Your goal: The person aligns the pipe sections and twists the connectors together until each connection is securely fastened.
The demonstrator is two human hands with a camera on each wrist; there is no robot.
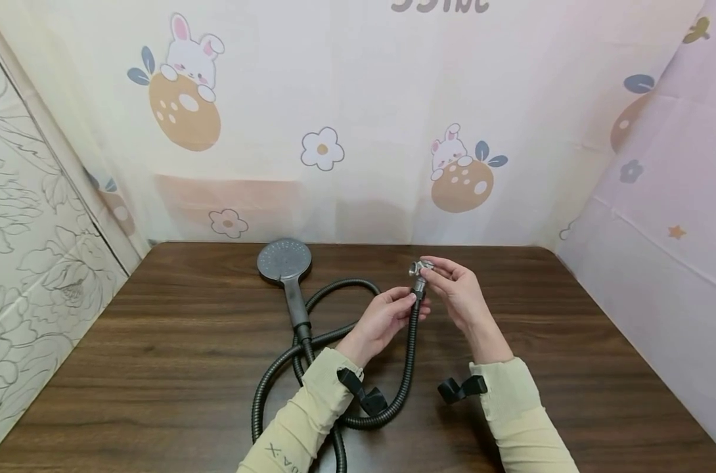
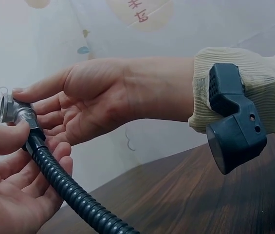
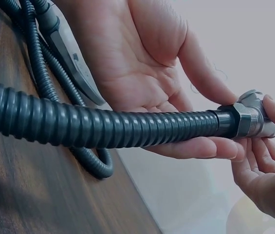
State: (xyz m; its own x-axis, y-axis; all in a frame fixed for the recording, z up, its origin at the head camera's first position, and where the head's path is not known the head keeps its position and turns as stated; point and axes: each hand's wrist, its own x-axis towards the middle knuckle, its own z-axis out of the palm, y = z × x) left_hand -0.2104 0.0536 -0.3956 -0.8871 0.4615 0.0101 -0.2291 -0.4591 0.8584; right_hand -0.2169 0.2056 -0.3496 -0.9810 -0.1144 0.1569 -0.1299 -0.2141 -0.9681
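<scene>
My left hand point(image 1: 381, 320) grips the end of a black ribbed shower hose point(image 1: 410, 358), thumb on the dark hex nut point(image 3: 245, 121). Fingers of my right hand point(image 1: 457, 293) pinch a silver metal pipe fitting point(image 1: 416, 268) at the hose's tip. In the right wrist view, silver threads show between nut and fitting, so the nut covers only part of them. Both hands are raised over the far right half of the table. To their left lies a grey handheld shower head point(image 1: 284, 261), its handle toward me and joined to the hose.
Loops of hose point(image 1: 263, 387) cross on the brown wooden table point(image 1: 157, 368) under and beside my left forearm. Black wrist cameras hang from both sleeves. A printed curtain point(image 1: 370, 131) rises behind the table's back edge, with a flower-patterned panel point(image 1: 33, 263) at left.
</scene>
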